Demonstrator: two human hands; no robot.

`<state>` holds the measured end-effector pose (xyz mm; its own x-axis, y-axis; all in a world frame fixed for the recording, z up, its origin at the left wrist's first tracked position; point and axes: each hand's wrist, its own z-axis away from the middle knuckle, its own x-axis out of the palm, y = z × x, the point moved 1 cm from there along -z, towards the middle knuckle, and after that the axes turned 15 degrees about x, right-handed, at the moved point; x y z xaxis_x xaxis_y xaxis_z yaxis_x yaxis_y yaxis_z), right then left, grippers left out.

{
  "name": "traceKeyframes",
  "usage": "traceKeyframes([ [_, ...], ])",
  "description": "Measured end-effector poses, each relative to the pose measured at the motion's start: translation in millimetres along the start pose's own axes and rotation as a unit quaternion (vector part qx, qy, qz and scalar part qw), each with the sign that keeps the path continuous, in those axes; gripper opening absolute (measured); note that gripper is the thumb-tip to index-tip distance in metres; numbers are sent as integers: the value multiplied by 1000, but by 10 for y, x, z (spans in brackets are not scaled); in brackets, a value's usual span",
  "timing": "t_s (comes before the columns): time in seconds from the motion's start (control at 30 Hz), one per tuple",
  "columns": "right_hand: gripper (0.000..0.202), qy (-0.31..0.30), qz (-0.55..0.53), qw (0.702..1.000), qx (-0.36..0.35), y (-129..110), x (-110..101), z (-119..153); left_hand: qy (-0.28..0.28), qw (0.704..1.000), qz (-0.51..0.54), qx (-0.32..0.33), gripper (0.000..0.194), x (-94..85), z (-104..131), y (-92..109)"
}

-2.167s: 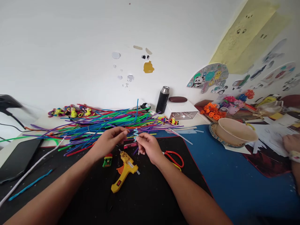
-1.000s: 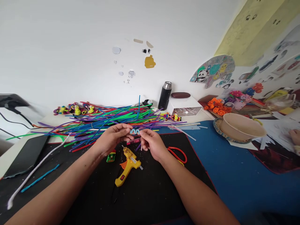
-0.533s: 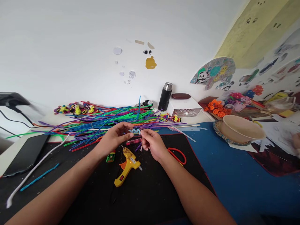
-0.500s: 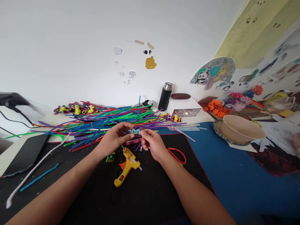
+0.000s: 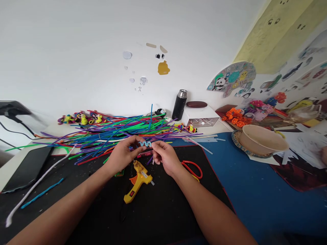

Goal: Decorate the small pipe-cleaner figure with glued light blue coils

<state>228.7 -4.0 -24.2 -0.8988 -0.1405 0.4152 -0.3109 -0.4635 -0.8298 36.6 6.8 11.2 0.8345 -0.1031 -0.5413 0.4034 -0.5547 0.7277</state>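
Note:
A short light-blue coiled pipe cleaner (image 5: 145, 144) stretches between my two hands above the black mat (image 5: 168, 211). My left hand (image 5: 124, 152) pinches its left part between thumb and fingers. Its right end is in the pinch of my right hand (image 5: 164, 155), whose other fingers are curled in. Just below the hands lies a yellow hot glue gun (image 5: 138, 182), with a small orange light showing. A green object (image 5: 119, 173) is partly hidden under my left wrist. Red-handled scissors (image 5: 192, 169) rest by my right wrist.
Behind the hands spreads a pile of coloured pipe cleaners (image 5: 122, 131). A black bottle (image 5: 180, 104) stands beside a white box (image 5: 200, 117). At right is a beige bowl (image 5: 264, 139). A phone (image 5: 28, 169), a white strip (image 5: 38, 185) and a blue twisted piece (image 5: 42, 194) lie left.
My left hand has shifted slightly, now covering more of the green object. The coil shows a little more plainly between the hands. Both hands keep their hold.

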Motion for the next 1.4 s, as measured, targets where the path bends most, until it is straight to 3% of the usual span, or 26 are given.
traceKeyframes([
  [0.13, 43, 1, 6, 1000, -4, 15, 3, -12, -1, 999, -9, 32, 38, 30, 22, 4],
  [0.4, 43, -20, 17, 1000, -8, 65, 21, -36, -5, 990, -86, 108, 24, 63, 49, 13],
  [0.63, 42, -22, 18, 1000, -11, 84, 9, -50, -14, 980, -133, 148, 22, 43, 57, -49],
  [1.4, 42, -20, 22, 1000, -3, 86, -1, -54, -32, 981, -112, 158, 19, 19, 46, -44],
])
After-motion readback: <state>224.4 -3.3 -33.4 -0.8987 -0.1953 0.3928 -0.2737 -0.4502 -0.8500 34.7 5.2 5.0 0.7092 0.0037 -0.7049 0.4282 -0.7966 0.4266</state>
